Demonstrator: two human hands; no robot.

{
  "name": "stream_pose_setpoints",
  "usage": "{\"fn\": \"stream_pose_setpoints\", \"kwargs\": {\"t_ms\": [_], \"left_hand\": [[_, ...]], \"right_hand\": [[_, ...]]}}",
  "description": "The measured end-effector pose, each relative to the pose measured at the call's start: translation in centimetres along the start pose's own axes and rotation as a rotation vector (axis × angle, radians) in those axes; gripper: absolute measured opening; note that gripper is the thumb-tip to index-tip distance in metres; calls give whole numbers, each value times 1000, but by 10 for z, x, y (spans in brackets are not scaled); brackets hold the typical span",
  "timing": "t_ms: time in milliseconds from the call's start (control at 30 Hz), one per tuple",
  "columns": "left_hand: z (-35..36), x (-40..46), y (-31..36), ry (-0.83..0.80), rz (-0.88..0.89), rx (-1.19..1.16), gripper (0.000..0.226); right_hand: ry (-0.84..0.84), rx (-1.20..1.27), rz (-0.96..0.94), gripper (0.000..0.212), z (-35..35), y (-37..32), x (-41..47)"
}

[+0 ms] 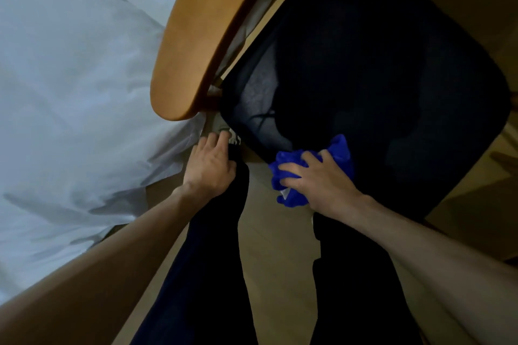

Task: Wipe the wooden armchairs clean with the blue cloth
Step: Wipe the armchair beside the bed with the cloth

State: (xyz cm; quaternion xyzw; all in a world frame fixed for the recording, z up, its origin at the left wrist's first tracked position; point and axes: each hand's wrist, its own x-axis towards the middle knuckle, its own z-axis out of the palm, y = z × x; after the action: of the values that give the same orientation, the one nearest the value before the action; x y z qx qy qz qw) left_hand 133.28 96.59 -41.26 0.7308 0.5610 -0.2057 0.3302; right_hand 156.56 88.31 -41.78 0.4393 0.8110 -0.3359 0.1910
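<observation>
The armchair has a smooth, rounded wooden armrest (193, 36) with a warm orange-brown finish, curving like a paddle above a dark, finely woven seat cushion (378, 78) with rounded corners. The blue cloth (288, 196), soft and crumpled into a bunch, lies at the near edge of that cushion. The right hand (322, 179) rests on top of it, fingers (291, 169) spread and bent over the folds, pressing the cloth against the seat. The left hand (210, 162) reaches down beside the chair's front corner, below the armrest tip, fingers curled; what they touch there is too dim to tell. White, wrinkled bedding (70, 92) fills the left side. Dark trouser legs (207, 246) stand on a pale wooden floor (274, 246).
</observation>
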Motion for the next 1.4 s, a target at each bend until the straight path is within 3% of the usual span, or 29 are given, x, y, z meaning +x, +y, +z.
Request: {"fn": "stream_pose_setpoints", "kwargs": {"t_ms": [133, 200, 267, 433, 533, 633, 767, 900, 1033, 1133, 1200, 1300, 1400], "left_hand": [[14, -8, -7, -64, -235, -148, 57], [18, -16, -16, -81, -332, -208, 50], [18, -24, -26, -72, -350, -218, 46], [6, -34, -38, -102, -245, -129, 49], [-2, -29, -15, -89, -170, -123, 49], [-8, -21, 18, 28, -84, -223, 48], [-8, -11, 58, 176, 136, -198, 47], [0, 3, 99, 172, 242, -136, 50], [4, 17, 134, 193, 332, -99, 47], [4, 26, 153, 178, 378, -56, 48], [4, 31, 164, 161, 414, -19, 47], [6, 36, 176, 130, 480, 43, 46], [9, 37, 182, 96, 432, -4, 44]], "right_hand": [[146, 190, -34, 68, -42, -4, 25], [289, 145, -10, 68, -66, -9, 61], [312, 32, 33, 61, -85, -15, 97], [215, -91, 47, 61, -81, -9, 114], [207, -7, -22, 55, -56, 0, 71], [135, 61, -11, 47, -15, 15, 10], [-5, 201, 23, 57, 27, 26, -48], [-72, 323, 28, 58, 18, 54, -72], [256, 424, 256, 71, -24, 119, -88], [580, 546, 561, 75, -51, 185, -97], [696, 561, 820, 72, -56, 224, -102], [635, 571, 1083, 61, -44, 229, -99], [597, 561, 1019, 61, -4, 161, -88]]}}
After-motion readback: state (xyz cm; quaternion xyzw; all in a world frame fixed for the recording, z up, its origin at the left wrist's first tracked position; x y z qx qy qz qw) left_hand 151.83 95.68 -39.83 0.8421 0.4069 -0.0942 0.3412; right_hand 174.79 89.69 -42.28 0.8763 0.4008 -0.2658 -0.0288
